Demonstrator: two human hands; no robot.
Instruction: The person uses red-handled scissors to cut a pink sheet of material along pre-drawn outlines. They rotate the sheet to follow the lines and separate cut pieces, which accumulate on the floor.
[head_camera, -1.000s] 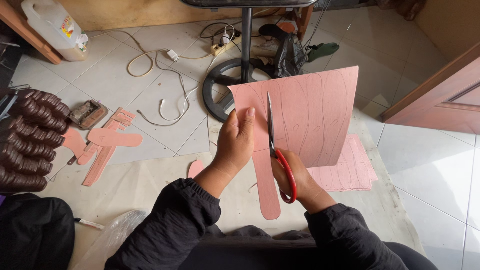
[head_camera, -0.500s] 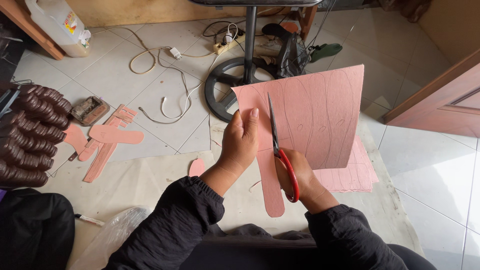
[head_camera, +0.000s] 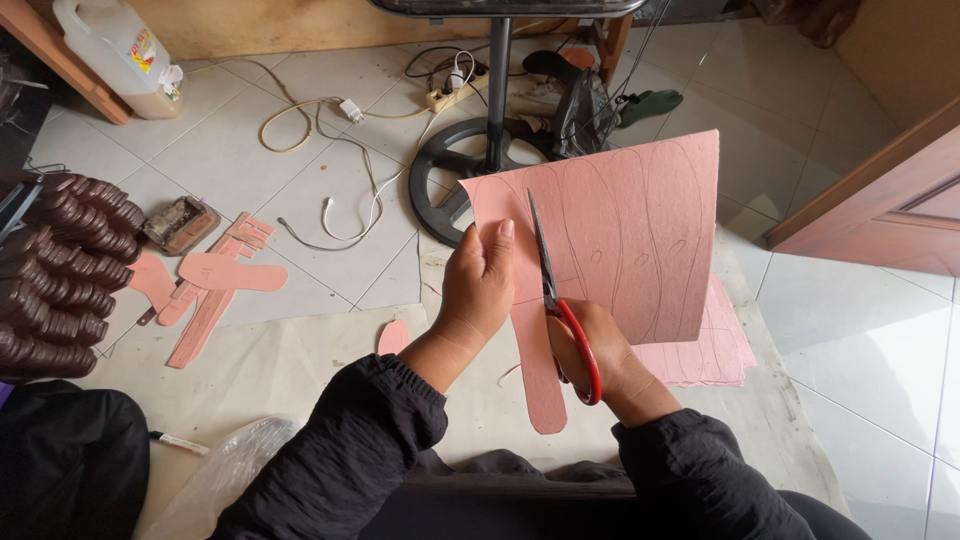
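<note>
Pointing away, upright: scissors (head_camera: 552, 300), pink sheet (head_camera: 630, 235).

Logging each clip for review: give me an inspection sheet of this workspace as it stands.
Surface: pale floor tiles, beige mat underfoot.
Job's things: pink sheet with drawn outlines, partly cut; red-handled scissors in the cut; pink sheet stack beneath.
Clutter: pink offcuts, stacked brown pieces, plastic jug, marker.
Grippers: left hand grips sheet edge; right hand holds scissors.
Cables: white cord, power strip.
Surroundings: round stand base, wooden door.
</note>
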